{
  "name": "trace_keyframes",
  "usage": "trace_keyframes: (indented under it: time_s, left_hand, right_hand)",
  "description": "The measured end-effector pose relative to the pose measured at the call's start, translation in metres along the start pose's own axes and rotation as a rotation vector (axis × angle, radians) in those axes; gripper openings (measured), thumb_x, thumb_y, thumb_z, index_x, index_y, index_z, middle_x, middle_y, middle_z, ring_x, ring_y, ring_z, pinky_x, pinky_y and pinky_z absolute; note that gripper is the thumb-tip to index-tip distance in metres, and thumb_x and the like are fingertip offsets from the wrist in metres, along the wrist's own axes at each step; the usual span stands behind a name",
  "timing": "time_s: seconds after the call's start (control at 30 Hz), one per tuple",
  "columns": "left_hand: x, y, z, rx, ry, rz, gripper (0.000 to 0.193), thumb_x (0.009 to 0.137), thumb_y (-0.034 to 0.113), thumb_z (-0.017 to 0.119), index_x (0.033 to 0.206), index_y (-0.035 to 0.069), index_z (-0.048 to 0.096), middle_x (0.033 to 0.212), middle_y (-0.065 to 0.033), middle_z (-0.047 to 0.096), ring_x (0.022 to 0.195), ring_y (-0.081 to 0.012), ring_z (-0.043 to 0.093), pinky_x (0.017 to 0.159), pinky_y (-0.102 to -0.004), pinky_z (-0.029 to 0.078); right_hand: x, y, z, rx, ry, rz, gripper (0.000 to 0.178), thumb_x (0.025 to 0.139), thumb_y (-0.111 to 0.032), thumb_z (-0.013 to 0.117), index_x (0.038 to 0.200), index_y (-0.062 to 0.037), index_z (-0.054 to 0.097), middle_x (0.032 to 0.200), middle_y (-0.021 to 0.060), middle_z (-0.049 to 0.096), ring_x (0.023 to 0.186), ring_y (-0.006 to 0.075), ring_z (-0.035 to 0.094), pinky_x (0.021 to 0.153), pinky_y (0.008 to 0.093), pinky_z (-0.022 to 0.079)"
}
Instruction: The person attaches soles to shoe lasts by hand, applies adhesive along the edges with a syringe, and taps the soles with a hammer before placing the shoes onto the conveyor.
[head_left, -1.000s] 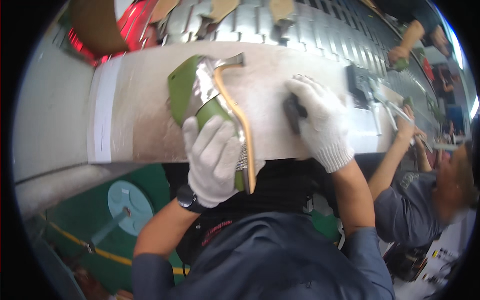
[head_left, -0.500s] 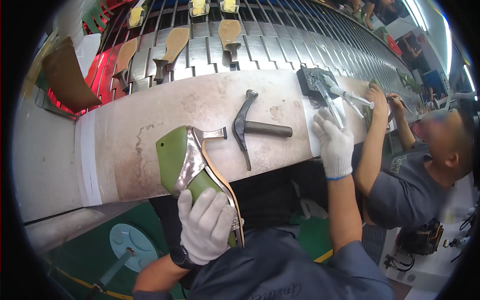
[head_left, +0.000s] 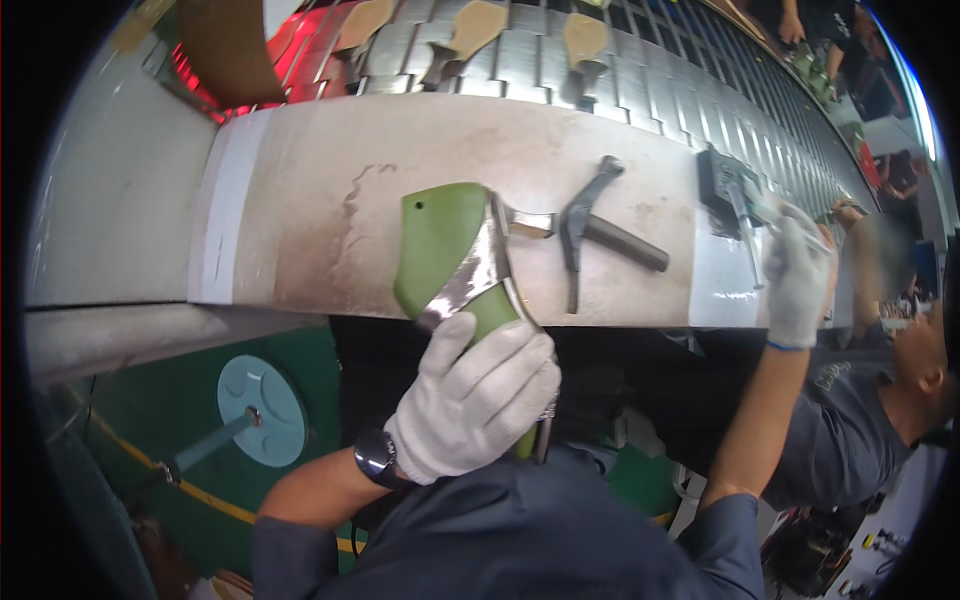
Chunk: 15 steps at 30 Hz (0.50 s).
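My left hand [head_left: 475, 400], in a white glove, grips a high-heeled shoe [head_left: 487, 262] by its toe end. The shoe has metallic bronze straps and sits on a green shoe last [head_left: 440, 245], its heel pointing right toward the hammer. My right hand [head_left: 798, 275], also gloved, is at the right end of the bench, its fingers closed on a pale, translucent syringe [head_left: 768, 208], partly hidden and blurred. Beside it stands a black block [head_left: 722, 182], with another slim clear tool [head_left: 750, 250] leaning from it. Between my hands a hammer [head_left: 622, 242] with a dark handle lies on the bench.
Beyond the bench [head_left: 320, 245] runs a slatted metal conveyor [head_left: 530, 75] carrying several tan soles with heels [head_left: 478, 28]. A co-worker [head_left: 850, 440] sits close on my right. A blue round-based stand [head_left: 285, 425] is on the green floor at lower left.
My view has swung, shifting the bench scene right and up. The shoe stays in my left hand. My right hand has closed on the syringe at the black block.
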<state>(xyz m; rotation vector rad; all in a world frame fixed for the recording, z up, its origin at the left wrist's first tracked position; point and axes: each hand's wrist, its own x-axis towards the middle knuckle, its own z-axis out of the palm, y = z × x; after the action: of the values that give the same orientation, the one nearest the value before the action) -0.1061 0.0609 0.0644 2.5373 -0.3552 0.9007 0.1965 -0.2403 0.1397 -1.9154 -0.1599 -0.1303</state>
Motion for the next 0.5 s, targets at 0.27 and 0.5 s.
trace_keyframes:
  time_s: [0.27, 0.5]
  left_hand:
    - [-0.012, 0.002, 0.007, 0.01, 0.032, -0.044, 0.049, 0.09, 0.008, 0.081, 0.135, 0.013, 0.063, 0.135, -0.0063, 0.067, 0.133, -0.0288, 0.064, 0.133, -0.0621, 0.03]
    - [-0.017, 0.002, 0.013, 0.0, 0.094, -0.077, 0.048, 0.091, 0.012, 0.083, 0.135, 0.017, 0.064, 0.133, -0.0045, 0.065, 0.132, -0.0279, 0.062, 0.134, -0.0609, 0.03]
  right_hand:
    - [-0.146, -0.061, 0.057, 0.285, -0.352, -0.148, 0.039, 0.106, -0.015, 0.071, 0.141, -0.0004, 0.062, 0.085, 0.0069, 0.065, 0.066, 0.0167, 0.065, 0.06, 0.0254, 0.053]
    - [-0.188, -0.059, 0.088, 0.549, -0.925, 0.167, 0.141, 0.047, -0.047, 0.114, 0.159, 0.0058, 0.046, 0.105, 0.0167, 0.068, 0.087, 0.0249, 0.068, 0.081, 0.0347, 0.055]
